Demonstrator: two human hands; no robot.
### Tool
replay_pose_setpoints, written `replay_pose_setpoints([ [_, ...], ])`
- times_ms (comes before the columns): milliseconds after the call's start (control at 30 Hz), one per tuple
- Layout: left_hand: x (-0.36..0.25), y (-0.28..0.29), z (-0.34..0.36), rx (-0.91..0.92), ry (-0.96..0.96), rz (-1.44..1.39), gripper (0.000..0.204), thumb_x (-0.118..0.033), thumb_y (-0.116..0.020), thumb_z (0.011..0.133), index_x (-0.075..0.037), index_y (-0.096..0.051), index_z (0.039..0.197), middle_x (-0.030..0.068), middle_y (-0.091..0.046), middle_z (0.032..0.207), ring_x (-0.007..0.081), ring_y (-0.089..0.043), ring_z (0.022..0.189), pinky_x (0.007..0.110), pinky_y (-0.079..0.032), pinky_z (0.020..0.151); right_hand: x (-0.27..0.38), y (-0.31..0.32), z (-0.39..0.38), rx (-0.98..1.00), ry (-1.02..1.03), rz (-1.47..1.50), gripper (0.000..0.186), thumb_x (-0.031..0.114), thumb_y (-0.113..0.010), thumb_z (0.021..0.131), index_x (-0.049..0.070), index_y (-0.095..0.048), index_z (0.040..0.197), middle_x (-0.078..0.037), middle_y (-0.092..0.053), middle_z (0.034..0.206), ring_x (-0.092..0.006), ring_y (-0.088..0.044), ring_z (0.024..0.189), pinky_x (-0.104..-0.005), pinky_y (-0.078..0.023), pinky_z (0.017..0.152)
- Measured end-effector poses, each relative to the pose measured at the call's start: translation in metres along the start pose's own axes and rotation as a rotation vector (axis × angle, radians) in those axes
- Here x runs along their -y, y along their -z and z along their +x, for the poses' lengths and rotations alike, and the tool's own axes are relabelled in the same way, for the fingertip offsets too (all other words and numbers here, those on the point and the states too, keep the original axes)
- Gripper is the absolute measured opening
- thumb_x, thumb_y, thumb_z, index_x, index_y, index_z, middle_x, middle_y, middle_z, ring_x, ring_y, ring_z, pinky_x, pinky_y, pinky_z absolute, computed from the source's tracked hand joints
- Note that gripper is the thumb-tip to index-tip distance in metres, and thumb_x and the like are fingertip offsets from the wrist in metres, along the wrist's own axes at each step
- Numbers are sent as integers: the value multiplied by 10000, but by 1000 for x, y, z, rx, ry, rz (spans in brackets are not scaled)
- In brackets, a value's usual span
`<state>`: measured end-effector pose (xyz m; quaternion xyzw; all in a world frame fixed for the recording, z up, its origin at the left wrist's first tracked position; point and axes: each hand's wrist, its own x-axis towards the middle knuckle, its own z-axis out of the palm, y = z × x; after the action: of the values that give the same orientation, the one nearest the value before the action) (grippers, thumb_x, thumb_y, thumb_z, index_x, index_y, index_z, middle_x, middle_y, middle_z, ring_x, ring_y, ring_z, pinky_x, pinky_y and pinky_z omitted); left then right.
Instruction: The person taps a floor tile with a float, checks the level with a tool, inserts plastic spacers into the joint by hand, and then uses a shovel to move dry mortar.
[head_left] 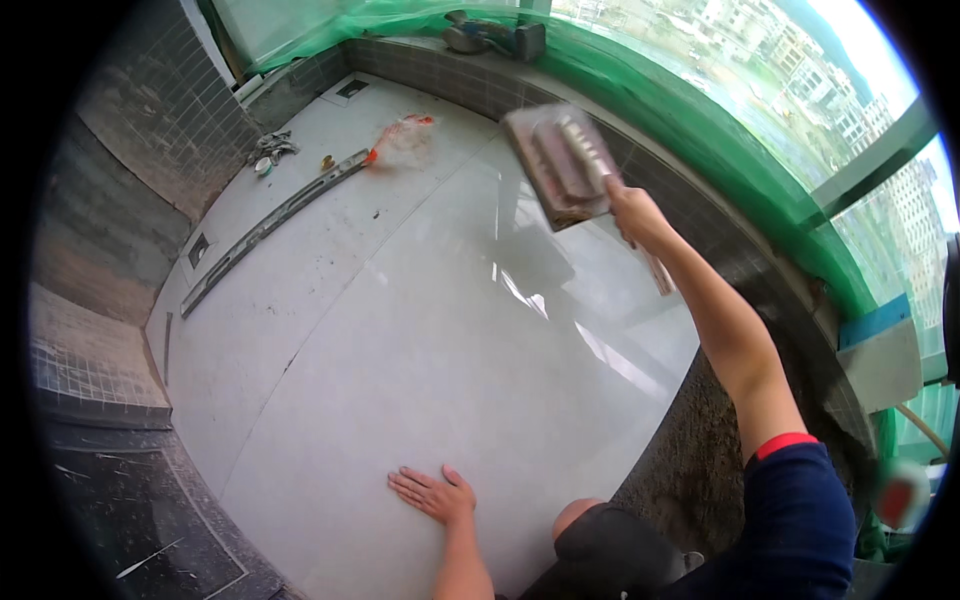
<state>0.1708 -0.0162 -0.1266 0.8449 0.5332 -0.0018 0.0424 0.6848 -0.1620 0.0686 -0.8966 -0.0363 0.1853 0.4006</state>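
My right hand (630, 210) grips the handle of a flat, rectangular tile beater (555, 160), its blurred head raised over the far right part of a glossy pale floor tile (470, 350). My left hand (432, 492) lies palm down on that tile near the lower middle, fingers stretched out. My bent knee (577, 515) shows at the lower edge beside it. Exposed wet mortar (690, 450) borders the tile's right edge.
A long metal level (270, 230) lies on the left tiles, near an orange item with plastic (400, 140), a small cup (264, 166) and a rag (280, 145). Tiled walls (170, 120) rise left. Green sheeting (650, 90), a power tool (490, 38) and boards (878, 360) line the windows.
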Motion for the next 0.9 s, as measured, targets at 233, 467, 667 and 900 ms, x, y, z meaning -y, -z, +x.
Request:
replay_pose_setpoints([
  [233,-38,-2,0,39,-56,-54,848,-402,-459,957,114,-88,1518,312,-16,1603,431,-4,1505,483,-37,1229,-86,-64,52,-130,-79,-209,653,575,-381,999,-12,-664,1034,-225,-642,820,-338,-601,679,-456,-482,626],
  [467,-6,4,2,65,-7,-35,870,-411,-478,950,120,-81,1514,329,-34,1594,446,-14,1500,512,-45,1220,-37,-29,-54,33,171,-35,592,499,-354,1045,16,-597,802,-100,-542,602,-240,-552,542,-423,-444,550],
  [667,-28,-4,5,56,-77,-128,872,-415,-492,946,131,-104,1504,348,-56,1583,458,-35,1495,532,-53,1213,-160,-106,-108,-65,354,-562,815,636,-349,993,-118,-634,874,-206,-634,699,-294,-661,642,-451,-532,649],
  [900,-5,0,0,46,-19,-100,866,-439,-489,943,135,-153,1497,338,-75,1587,451,-26,1497,517,-41,1217,3,-67,-183,242,229,-187,619,571,-383,1021,7,-541,822,-42,-505,648,-181,-504,594,-375,-450,580],
])
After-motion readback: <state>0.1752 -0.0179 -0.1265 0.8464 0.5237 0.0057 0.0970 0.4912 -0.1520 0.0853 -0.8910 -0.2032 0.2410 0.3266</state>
